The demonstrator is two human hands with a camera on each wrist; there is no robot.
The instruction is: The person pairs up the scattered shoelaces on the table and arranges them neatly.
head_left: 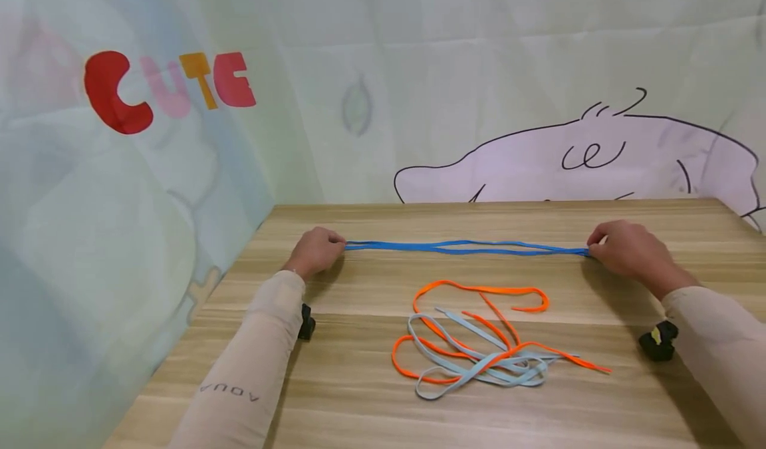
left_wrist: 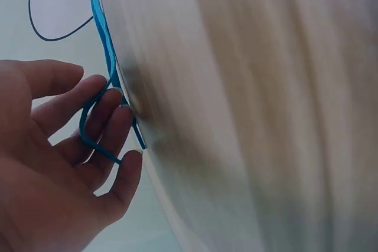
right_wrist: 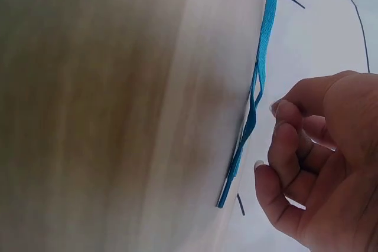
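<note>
Along the far edge of the wooden tabletop (head_left: 335, 396), a blue lace (head_left: 407, 245) lies stretched in two strands, roughly parallel to that edge. The left hand (head_left: 315, 254), toward the far left corner, grasps its left end; in the left wrist view, one strand winds among the bent fingers while another runs just beside their tips. At the right end, toward the far right corner, the right hand (head_left: 634, 253) is released: its fingers are loosely bent, and the right wrist view shows them just beside the blue lace, with a gap between.

Between the blue lace and the near side of the surface, an orange lace (head_left: 505, 291) and a light blue lace (head_left: 479, 368) lie in a tangle, their loops crossing. The orange one reaches farther toward the far edge. Beige sleeves (head_left: 251, 356) cover both forearms, and a printed cloth (head_left: 383, 70) rises behind the far edge.
</note>
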